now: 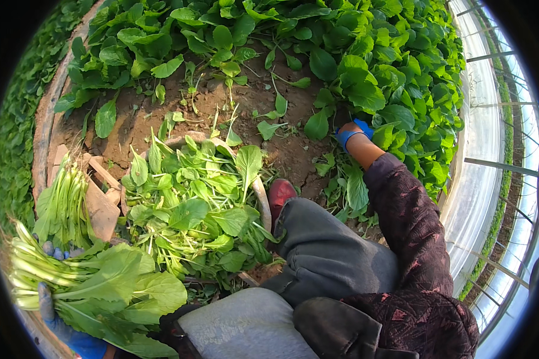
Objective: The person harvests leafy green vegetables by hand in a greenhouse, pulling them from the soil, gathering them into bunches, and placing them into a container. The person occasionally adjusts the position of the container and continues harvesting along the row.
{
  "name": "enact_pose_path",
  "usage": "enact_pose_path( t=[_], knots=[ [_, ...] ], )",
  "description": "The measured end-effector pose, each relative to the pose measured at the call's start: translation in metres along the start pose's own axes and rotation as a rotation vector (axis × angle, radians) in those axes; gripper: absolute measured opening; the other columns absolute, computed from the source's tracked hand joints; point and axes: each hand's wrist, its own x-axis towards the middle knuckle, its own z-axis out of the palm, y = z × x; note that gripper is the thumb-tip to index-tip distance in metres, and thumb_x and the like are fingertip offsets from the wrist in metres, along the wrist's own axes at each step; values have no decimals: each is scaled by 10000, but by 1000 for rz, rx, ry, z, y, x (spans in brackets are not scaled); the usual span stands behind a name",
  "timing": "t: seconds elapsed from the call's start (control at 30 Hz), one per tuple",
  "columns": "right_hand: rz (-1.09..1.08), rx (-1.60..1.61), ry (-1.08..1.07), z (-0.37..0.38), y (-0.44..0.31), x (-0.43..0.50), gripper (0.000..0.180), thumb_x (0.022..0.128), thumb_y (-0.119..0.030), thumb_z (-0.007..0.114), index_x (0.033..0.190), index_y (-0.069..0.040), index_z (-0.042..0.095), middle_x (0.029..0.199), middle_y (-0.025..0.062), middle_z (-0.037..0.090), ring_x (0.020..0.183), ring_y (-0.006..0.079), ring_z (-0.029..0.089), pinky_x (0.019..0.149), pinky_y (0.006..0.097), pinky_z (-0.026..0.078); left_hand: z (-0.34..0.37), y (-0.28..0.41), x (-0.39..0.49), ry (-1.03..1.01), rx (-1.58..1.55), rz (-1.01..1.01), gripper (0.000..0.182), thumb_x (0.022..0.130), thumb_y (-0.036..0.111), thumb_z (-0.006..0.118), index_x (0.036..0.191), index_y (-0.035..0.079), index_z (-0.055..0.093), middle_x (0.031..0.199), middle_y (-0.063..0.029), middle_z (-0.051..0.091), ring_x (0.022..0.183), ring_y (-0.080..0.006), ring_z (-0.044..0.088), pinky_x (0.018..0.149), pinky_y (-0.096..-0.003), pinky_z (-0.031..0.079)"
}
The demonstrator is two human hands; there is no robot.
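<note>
At the lower left, my left hand (75, 339), in a blue glove, is closed around a thick bunch of leafy greens (103, 287). The pale stems point left and the broad leaves spread right. My right hand (355, 130), also in a blue glove, reaches down among the standing green plants (364, 85) at the edge of the bed. Leaves hide its fingers, so what they touch does not show. Before me, a round, wide-rimmed container (264, 204) is heaped with loose leaves (197, 197).
Another bunch of greens (67, 197), roots up, rests by wooden pieces (101, 208) left of the container. Bare soil (296, 157) with scattered leaves lies ahead. My red shoe (281, 195) stands beside the container. Plastic sheeting (478, 134) and metal bars (501, 166) run along the right.
</note>
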Motion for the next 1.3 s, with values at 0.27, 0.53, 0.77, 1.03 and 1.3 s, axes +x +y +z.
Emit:
enact_pose_path(
  t=[0.27,0.53,0.77,1.03,1.3],
  knots=[
    [57,30,28,41,25,8,366,933,-356,515,1097,-99,716,1170,109,690,1078,310,654,834,452,521,-6,1,-2,-184,29,-75,641,963,289,451,1490,-20,258,1413,-155,452,1286,-252,457,1137,-429,326],
    [-26,-30,-48,-2,13,-31,278,854,-181,608,1092,-102,726,1169,160,684,1060,351,657,831,472,524,-7,5,-10,-82,61,-27,603,983,283,419,1476,-38,286,1375,-153,477,1258,-246,475,1119,-421,342],
    [-35,-46,-137,-8,22,-37,428,932,-347,475,1225,-93,654,1300,128,620,1179,315,605,969,469,466,-4,0,-9,-12,83,-26,605,980,281,417,1480,-34,283,1400,-158,458,1279,-251,461,1126,-422,336],
    [113,223,-80,19,32,-12,562,981,-455,312,1352,-110,557,1431,106,512,1328,304,474,1101,430,353,-5,0,-10,38,82,-13,608,977,279,415,1484,-29,279,1429,-164,437,1304,-257,445,1135,-424,328],
    [59,109,-119,14,28,-20,518,968,-376,330,1315,-89,587,1407,139,527,1293,321,510,1097,446,353,-15,5,-10,136,60,18,611,974,277,412,1488,-25,275,1457,-169,416,1328,-262,428,1143,-425,320]
  ],
)
